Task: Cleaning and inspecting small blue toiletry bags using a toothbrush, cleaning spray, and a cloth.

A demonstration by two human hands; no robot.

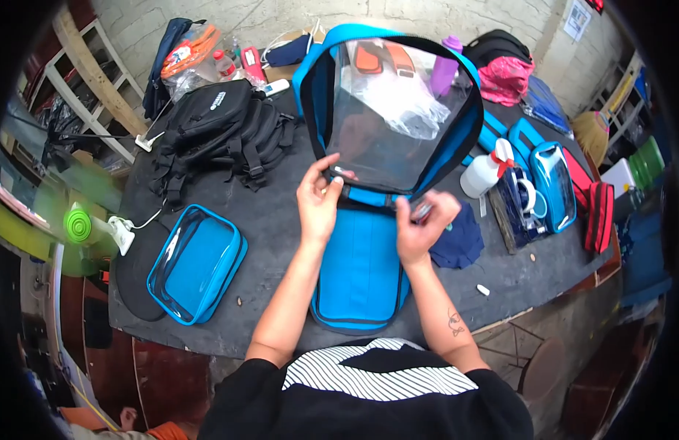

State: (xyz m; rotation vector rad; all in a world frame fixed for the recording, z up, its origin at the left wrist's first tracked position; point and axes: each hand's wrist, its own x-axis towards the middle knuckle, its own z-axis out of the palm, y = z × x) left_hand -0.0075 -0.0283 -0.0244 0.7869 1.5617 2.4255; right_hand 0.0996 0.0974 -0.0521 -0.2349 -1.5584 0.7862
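Observation:
A blue bag point(361, 275) with black trim lies in front of me on the table. Its raised lid, with a transparent window point(387, 150), stands up at the far side. My left hand point(319, 202) pinches the black-edged corner of this lid between thumb and fingers. Beside the lid's lower edge, my right hand point(427, 224) is closed, its fingers curled round a small, partly hidden object with a dark and reddish look. That object is too blurred to name. Through the window show a white plastic bag and something orange.
A black backpack point(222, 132) and a blue transparent-topped case point(196, 264) lie to the left. On the right are a white spray bottle point(482, 174), dark blue cloth point(458, 238), more blue cases point(552, 187) and a red pouch point(598, 216). A green fan point(78, 224) blurs at far left.

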